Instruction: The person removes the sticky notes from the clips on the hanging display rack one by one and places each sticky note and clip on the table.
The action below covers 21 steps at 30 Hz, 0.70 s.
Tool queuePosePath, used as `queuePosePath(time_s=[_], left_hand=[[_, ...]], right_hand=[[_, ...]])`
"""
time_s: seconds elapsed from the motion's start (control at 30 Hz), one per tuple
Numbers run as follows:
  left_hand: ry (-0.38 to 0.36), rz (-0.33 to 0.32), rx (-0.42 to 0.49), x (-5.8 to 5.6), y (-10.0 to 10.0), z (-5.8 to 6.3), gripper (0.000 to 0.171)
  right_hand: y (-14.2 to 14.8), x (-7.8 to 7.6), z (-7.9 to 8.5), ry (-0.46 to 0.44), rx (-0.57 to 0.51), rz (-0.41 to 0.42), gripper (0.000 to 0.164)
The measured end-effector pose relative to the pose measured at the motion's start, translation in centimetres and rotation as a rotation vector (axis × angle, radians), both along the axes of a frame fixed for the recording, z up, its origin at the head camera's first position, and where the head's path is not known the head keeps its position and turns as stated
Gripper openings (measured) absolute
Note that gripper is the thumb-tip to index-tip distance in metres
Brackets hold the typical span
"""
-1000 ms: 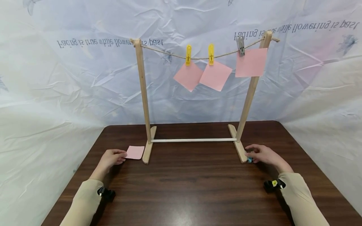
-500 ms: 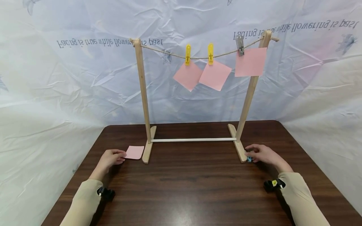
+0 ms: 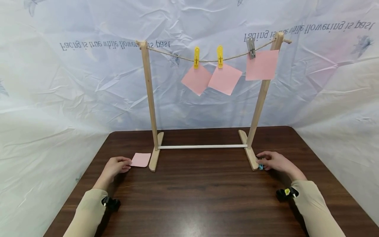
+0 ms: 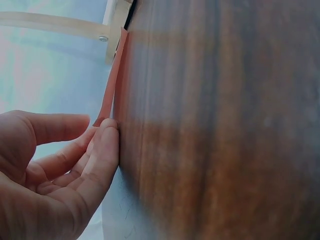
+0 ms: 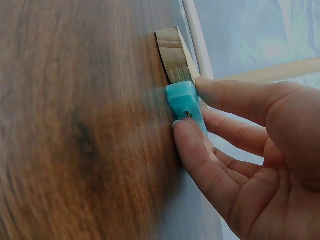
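Right hand (image 3: 274,161) pinches the blue clip (image 5: 183,97) beside the stand's right foot (image 3: 251,157); left hand (image 3: 116,165) seems to pinch the pink paper (image 3: 141,160), near the left foot (image 3: 154,160). Light pressure should avoid creases.

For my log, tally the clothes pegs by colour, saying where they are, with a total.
Yellow pegs: 2, on the line
Grey peg: 1, on the line
Blue peg: 1, in the right hand
Total: 4

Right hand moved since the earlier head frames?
No: in the head view, the right hand keeps the same place beside the wooden stand's right foot.
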<state>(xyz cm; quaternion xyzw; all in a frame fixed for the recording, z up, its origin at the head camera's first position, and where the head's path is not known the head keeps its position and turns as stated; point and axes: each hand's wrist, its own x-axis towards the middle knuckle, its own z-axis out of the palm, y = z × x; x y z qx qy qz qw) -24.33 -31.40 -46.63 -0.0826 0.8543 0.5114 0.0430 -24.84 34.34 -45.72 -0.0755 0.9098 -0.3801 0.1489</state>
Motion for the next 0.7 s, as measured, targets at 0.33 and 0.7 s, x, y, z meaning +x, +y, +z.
queuePosePath(time_s=[0.33,0.7], left_hand=[[0.012,-0.003,0.015,0.19,-0.06,0.0,0.032],[0.013,0.002,0.013,0.33,0.23,0.11,0.031]], right_hand=[[-0.04,-0.02,0.01,0.004,-0.007,0.004,0.056],[-0.07,0.15,0.14,-0.003,-0.008,-0.005,0.056]])
